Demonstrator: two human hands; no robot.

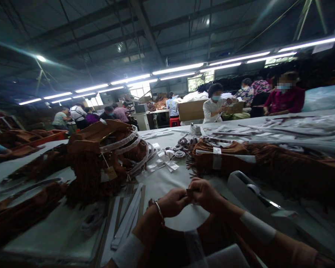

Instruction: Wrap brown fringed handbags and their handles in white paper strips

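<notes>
fingers of the left hand (170, 203) and right hand (206, 193) pinch a small dark tab (190, 192) between them, above the brown article (167, 245) nearest the camera; meeting tip to tip probably keeps so slight a piece steady. the tab looks flat and straight-edged, though the fingers hide much of it. the brown article has a curved edge and a clear band (194, 242) across it, its lower part lost in shadow. pale strips (128, 219) lie to the left and what seems a tape dispenser (245, 190) to the right, likely for easy reach. beyond, fringed brown bags (86, 163) are heaped, clear wrapping (120, 140) presumably guarding their handles; farther off sits a co-worker (210, 109) in white.
</notes>
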